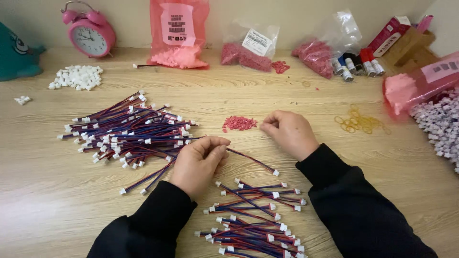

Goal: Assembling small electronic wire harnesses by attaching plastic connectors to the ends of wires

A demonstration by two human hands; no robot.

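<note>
My left hand (198, 162) pinches one end of a red-and-blue wire (253, 161) whose other end carries a white plug and lies on the wooden table (57, 200). My right hand (289, 133) rests fingers closed beside a small heap of red pieces (239, 123), its fingertips pinched together; whether it holds a piece I cannot tell. A big pile of the same wires (129, 131) lies left of my left hand. A smaller pile of wires (256, 220) sits between my forearms, near the front edge.
White plugs (77, 77) are heaped at the back left by a pink alarm clock (89, 34). Bags of pink and red pieces (178, 33) line the back. Thread spools (358, 64), yellow rubber bands (358, 122) and pale purple parts (440, 122) lie right.
</note>
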